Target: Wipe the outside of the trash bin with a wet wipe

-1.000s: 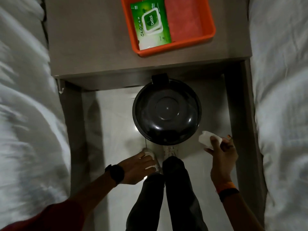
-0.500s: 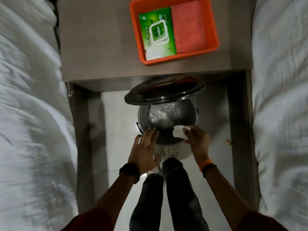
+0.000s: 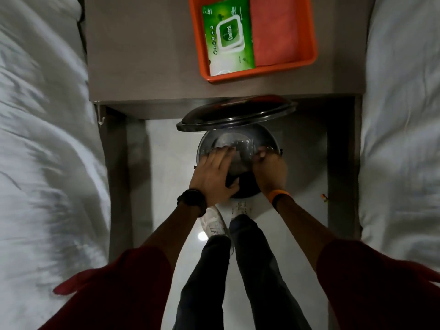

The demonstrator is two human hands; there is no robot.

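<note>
Both over the open trash bin (image 3: pixel 238 148) on the white floor (image 3: pixel 166 182): left hand (image 3: pixel 215 173) flat, fingers spread across the rim; right hand (image 3: pixel 270 167) curled at the opposite rim, grip hidden, wet wipe not visible. Raised lid (image 3: pixel 235 114) just beyond the fingertips, tilted up under the worktop (image 3: pixel 142 55). Farther beyond, orange tray (image 3: pixel 312 55) with green wipes pack (image 3: pixel 227 36) and pink cloth (image 3: pixel 273 29). White bedding (image 3: pixel 42 139) outside each hand.

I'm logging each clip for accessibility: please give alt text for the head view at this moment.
Seen from above, a person's left hand and right hand reach over the open trash bin, whose lid is tipped up. The bin stands on the floor by a bedside table carrying an orange tray with a green wipes pack. No wipe is visible in either hand.
</note>
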